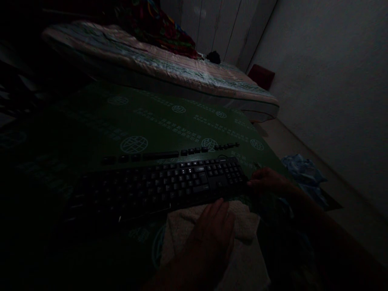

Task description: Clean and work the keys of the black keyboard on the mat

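A black computer keyboard (178, 180) lies on a green printed sheet; gaps show where some keys are off, near its lower right. Just beyond it, loose keycaps (190, 151) and a long space bar (160, 154) form a row. My left hand (214, 230) lies flat, fingers stretched out, on a folded beige cloth (245, 258) in front of the keyboard. At the keyboard's right end, my right hand (266, 180) has its fingers bent together, the tips by the edge. What they pinch is too dark to make out.
The green sheet (157, 121) with white globe prints covers the surface. Behind it stands a bed mattress (169, 70) with a dark red patterned blanket (160, 32). A bluish crumpled cloth or bag (304, 169) lies on the floor at right, near the pale wall (336, 81).
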The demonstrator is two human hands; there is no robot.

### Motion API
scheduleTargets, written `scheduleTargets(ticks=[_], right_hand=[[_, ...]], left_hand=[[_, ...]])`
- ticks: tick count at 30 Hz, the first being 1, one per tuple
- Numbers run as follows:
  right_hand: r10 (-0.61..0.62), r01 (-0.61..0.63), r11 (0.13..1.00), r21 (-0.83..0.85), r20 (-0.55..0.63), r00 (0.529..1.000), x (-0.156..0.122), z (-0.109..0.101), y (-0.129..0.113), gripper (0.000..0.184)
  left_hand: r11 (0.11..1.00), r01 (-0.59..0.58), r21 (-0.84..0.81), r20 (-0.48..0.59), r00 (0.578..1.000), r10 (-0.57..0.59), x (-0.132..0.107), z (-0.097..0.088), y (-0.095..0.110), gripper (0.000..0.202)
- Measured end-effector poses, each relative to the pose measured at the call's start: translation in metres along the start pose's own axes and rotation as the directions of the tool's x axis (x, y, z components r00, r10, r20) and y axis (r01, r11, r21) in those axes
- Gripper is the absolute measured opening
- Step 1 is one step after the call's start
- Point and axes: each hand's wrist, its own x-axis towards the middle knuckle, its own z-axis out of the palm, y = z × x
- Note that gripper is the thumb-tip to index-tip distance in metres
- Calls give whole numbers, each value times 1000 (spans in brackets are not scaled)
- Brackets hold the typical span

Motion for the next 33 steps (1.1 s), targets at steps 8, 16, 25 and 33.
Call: scheduleTargets(ticks=[8, 16, 25, 33], right_hand=[[-11, 10, 999, -43, -32, 999, -1, 3, -6, 46], [20, -25, 992, -121, -48, 999, 2, 4, -11, 38], [19, -26, 991, -133, -49, 999, 1, 6, -17, 30], [-5, 0, 971, -237, -21, 1000, 3, 5, -25, 28]], left_hand=[[1000, -3, 5, -1, 1000, 3, 1, 0, 0, 37], [1000, 11, 6, 13, 1000, -11, 1, 0, 0, 39], [1000, 1, 2, -14, 1000, -1, 1, -1, 1, 35], [1000, 7, 3, -18, 1000, -7, 0, 1, 0, 37]])
